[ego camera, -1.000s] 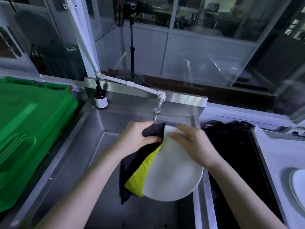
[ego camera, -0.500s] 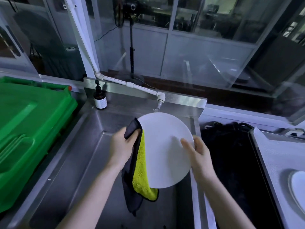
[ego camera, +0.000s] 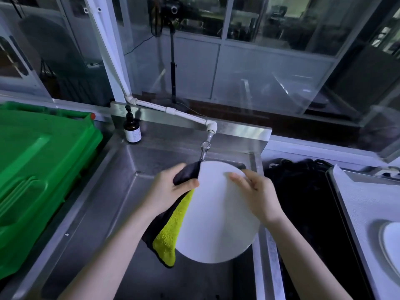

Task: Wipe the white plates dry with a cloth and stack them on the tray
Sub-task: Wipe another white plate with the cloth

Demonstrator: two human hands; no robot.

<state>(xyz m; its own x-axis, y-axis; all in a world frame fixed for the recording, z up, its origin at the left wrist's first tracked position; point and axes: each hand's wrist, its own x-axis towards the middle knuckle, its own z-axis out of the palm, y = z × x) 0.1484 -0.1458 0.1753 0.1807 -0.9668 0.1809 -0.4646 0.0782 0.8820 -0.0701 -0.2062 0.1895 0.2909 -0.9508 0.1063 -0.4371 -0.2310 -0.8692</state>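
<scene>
A round white plate [ego camera: 216, 224] is held over the steel sink [ego camera: 108, 202], tilted with its underside toward me. My left hand [ego camera: 166, 191] grips a cloth [ego camera: 171, 232], dark on one side and yellow on the other, against the plate's left rim; the cloth hangs down behind the plate. My right hand [ego camera: 257, 195] lies across the plate's upper right, its fingers spread on the surface and its far side hidden by the rim. Another white plate [ego camera: 391, 245] rests on the tray [ego camera: 355, 204] at the right edge.
A white pipe with a tap [ego camera: 204, 148] ends just above the plate. A brown pump bottle [ego camera: 132, 128] stands on the sink's back ledge. A green bin lid [ego camera: 36, 169] fills the left. A dark basin [ego camera: 303, 202] lies between sink and tray.
The plate has dropped lower and tilted toward me. My right hand slid from the plate's right edge up across its top. My left hand with the cloth rose to the upper left rim.
</scene>
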